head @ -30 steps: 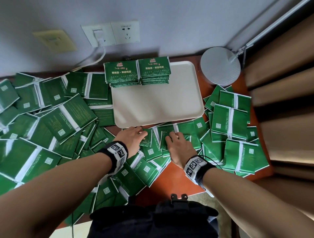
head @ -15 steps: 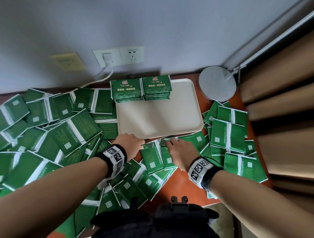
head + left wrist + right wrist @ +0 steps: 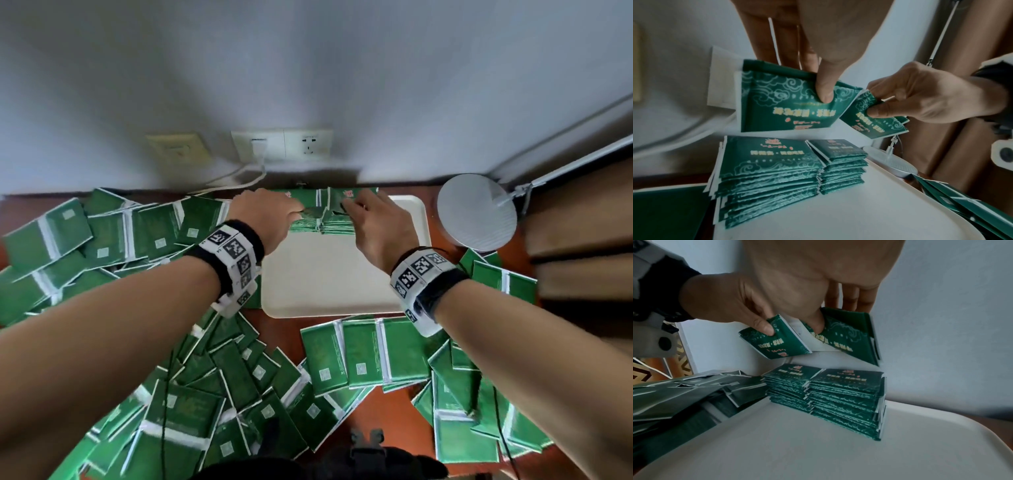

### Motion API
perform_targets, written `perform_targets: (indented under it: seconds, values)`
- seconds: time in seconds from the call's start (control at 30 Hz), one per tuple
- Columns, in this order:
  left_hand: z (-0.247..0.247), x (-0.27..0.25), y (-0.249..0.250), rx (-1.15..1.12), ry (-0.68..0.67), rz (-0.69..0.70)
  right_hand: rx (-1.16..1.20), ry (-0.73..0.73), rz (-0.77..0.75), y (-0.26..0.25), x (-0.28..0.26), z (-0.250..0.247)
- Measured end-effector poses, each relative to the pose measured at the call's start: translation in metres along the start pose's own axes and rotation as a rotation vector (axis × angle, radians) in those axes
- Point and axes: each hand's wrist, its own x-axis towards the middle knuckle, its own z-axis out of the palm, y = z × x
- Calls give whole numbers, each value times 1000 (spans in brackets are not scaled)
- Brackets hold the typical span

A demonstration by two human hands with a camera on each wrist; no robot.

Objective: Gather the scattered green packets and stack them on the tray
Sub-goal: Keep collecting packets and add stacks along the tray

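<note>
A white tray (image 3: 325, 281) holds two stacks of green packets (image 3: 322, 226) side by side at its far edge. My left hand (image 3: 298, 214) pinches one green packet (image 3: 785, 104) just above the left stack (image 3: 768, 170). Over the right stack (image 3: 846, 399), my right hand (image 3: 346, 207) pinches another packet (image 3: 849, 339), tilted. The two held packets nearly touch. Loose green packets (image 3: 239, 394) lie scattered on the table left of, in front of and right of the tray.
A round grey lamp base (image 3: 478, 212) stands right of the tray, its arm reaching up along wooden panels (image 3: 582, 240). Wall sockets (image 3: 281, 145) with a white cable sit behind the stacks. Brown tabletop (image 3: 387, 407) shows between packet piles.
Both hands have left the loose packets at the tray's near edge. Each now holds a packet above the stacks at the far edge. The head view tilted up.
</note>
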Motion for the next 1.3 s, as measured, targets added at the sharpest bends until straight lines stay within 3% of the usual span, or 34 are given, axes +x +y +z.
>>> perform_targets:
  seconds: [0.27, 0.6, 1.1, 1.3]
  values:
    - [29, 39, -14, -150, 147, -39, -29, -41, -60, 20, 33, 33]
    - [67, 46, -22, -192, 109, -12, -22, -97, -92, 27, 28, 64]
    - [75, 33, -23, -168, 132, 113, 68, -171, -59, 24, 15, 58]
    - [73, 9, -11, -183, 122, 132, 99, -123, -77, 16, -21, 47]
